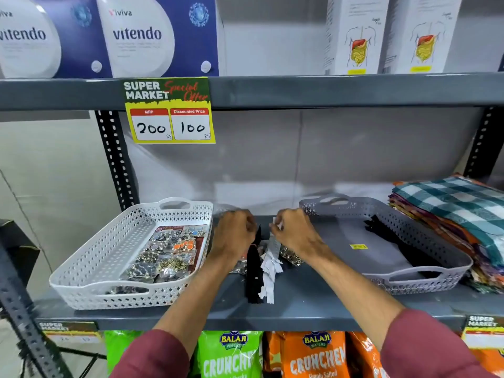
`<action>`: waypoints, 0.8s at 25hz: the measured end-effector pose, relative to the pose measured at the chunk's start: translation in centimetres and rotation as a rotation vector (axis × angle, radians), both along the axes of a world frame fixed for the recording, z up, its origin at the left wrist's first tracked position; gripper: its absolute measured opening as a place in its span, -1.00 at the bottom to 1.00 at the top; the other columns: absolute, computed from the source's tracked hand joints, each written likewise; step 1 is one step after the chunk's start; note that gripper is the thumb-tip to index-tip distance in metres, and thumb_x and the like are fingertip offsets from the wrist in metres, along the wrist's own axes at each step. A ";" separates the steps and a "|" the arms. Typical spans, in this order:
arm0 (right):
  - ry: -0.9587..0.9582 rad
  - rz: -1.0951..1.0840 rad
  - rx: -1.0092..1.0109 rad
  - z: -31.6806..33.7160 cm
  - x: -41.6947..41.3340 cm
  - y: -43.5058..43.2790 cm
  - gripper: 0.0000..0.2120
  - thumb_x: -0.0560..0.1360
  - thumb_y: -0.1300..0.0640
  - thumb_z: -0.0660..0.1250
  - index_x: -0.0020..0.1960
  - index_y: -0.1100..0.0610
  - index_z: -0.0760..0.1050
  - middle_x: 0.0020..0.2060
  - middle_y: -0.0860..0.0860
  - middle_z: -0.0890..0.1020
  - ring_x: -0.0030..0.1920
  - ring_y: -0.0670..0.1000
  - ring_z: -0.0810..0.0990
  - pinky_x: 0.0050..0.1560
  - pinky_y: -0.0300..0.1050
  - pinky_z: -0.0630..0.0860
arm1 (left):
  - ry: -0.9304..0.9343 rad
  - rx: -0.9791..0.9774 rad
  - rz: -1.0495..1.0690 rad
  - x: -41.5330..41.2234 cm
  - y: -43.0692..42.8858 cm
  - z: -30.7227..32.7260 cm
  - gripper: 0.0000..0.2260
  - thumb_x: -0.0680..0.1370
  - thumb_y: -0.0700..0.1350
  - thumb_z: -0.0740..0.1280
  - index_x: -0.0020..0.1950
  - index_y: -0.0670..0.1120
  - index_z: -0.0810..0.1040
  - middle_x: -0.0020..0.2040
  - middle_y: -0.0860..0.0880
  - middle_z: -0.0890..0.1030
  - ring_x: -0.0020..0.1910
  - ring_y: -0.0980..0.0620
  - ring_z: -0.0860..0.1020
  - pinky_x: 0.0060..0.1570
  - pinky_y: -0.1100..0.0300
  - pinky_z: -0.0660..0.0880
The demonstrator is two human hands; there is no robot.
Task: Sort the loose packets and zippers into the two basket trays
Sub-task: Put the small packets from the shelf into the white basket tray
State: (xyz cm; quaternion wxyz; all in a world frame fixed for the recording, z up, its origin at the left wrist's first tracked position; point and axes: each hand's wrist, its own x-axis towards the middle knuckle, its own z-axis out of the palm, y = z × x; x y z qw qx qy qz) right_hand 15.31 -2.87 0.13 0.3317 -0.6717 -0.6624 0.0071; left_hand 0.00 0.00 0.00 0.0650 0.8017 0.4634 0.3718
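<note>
A white basket tray (90, 257) stands on the left of the grey shelf and holds several clear packets (169, 252) of buttons and beads. To the right stands a grey basket tray (425, 241) with black zippers (381, 227) lying inside. Between the trays lies a loose pile: black zippers (254, 274), white zippers (270, 271) and a packet (291, 256). My left hand (236, 236) is closed on the top of the black zippers. My right hand (294, 233) pinches the top of the white zippers.
A stack of folded checked cloths (458, 214) sits right of the grey tray. The upper shelf beam carries a yellow price tag (170, 124). Boxes stand above; crisp bags (313, 353) hang below the shelf edge. A black perforated upright (114, 159) stands behind the white tray.
</note>
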 end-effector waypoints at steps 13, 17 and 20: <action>0.083 -0.058 -0.142 1.3 1.6 0.2 -0.83 0.33 0.23 0.54 -0.28 0.21 0.54 -0.38 0.06 0.60 -0.46 -0.14 0.58 -0.42 -0.32 0.50 | 0.102 -0.241 0.098 0.9 0.2 -1.3 -0.77 0.39 -0.09 0.55 -0.27 -0.17 0.55 -0.41 0.02 0.49 -0.30 -0.06 0.61 -0.24 0.14 0.58; -0.437 -0.228 -0.137 3.1 3.1 -0.9 -0.69 0.38 0.14 0.47 0.09 0.18 0.57 0.03 0.14 0.63 0.06 0.19 0.62 0.13 0.04 0.53 | 0.110 -0.244 0.109 0.8 0.3 -1.5 -0.80 0.41 -0.12 0.53 -0.26 -0.20 0.59 -0.43 0.02 0.47 -0.37 -0.01 0.57 -0.30 0.25 0.50; -0.839 -0.273 -0.236 0.6 2.8 -1.5 -0.73 0.47 0.13 0.36 0.16 0.14 0.56 0.05 0.08 0.64 0.17 0.13 0.55 0.27 0.04 0.35 | 0.105 -0.224 0.101 1.0 0.3 -1.6 -0.76 0.39 -0.06 0.55 -0.18 -0.20 0.60 -0.30 -0.05 0.58 -0.24 -0.07 0.64 -0.15 0.11 0.62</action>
